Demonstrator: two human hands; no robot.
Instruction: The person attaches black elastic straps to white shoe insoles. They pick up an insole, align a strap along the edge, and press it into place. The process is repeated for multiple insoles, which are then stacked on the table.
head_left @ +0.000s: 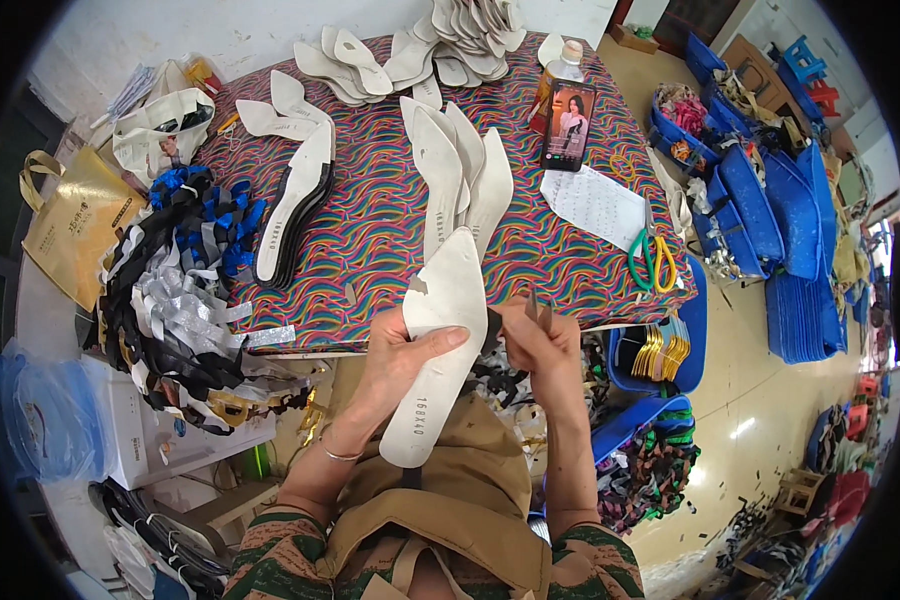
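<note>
My left hand (395,350) grips a white pointed shoe insole (436,330) from behind, thumb across its middle, its toe pointing up over the table edge. My right hand (540,335) pinches a small dark strip or tool against the insole's right edge; what it is I cannot tell. Both hands hover just in front of the table with the wavy multicoloured cloth (370,240). Several more white insoles (460,175) lie fanned on the cloth right behind the held one.
A stack of black-edged soles (295,205) and a heap of insoles (450,40) lie on the table. Black, blue and silver straps (180,270) pile at left. A phone (568,125), bottle, paper sheet and green-yellow scissors (652,262) sit at right. Blue crates (770,200) line the floor.
</note>
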